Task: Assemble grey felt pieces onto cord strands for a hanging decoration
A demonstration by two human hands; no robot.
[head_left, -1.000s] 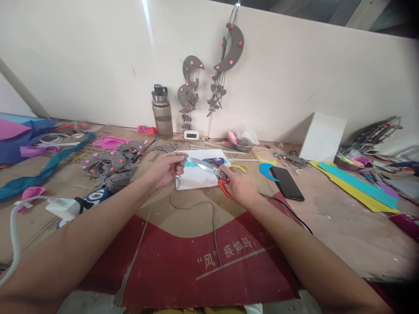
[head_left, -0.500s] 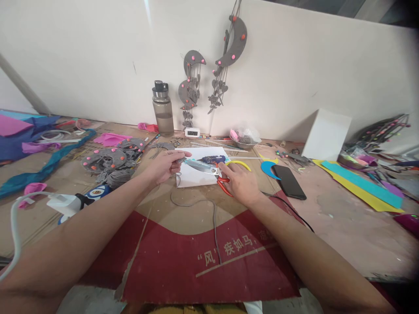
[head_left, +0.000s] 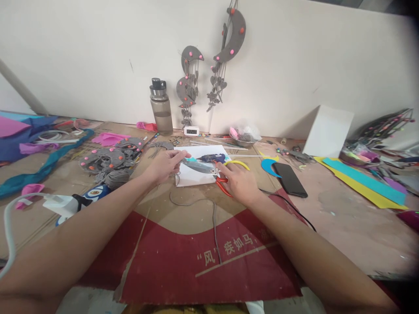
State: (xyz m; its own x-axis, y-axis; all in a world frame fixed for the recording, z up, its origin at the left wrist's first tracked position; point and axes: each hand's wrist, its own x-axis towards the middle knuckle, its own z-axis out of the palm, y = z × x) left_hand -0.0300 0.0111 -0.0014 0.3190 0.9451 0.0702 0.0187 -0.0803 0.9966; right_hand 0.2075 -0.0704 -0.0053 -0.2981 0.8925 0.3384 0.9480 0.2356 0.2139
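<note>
Head view shows the person's two bare arms stretched out over a piece of red and brown cardboard [head_left: 209, 257] on a cluttered workbench. Their left hand [head_left: 165, 165] pinches a small grey felt piece [head_left: 182, 161] between thumb and fingertips, closed on it, just above a white sheet of paper [head_left: 196, 174]. Their right hand [head_left: 240, 183] is wrapped around the red handles of a pair of scissors [head_left: 209, 171], gripping them; the blades point left and reach the felt piece, but I cannot tell how far apart they stand. A grey cord [head_left: 209, 209] trails from under the left hand down across the cardboard. Just right of the scissors lies a black phone [head_left: 290, 179], and a water bottle [head_left: 161, 108] stands at the back against the white wall, near a pile of grey felt shapes [head_left: 111, 163].
</note>
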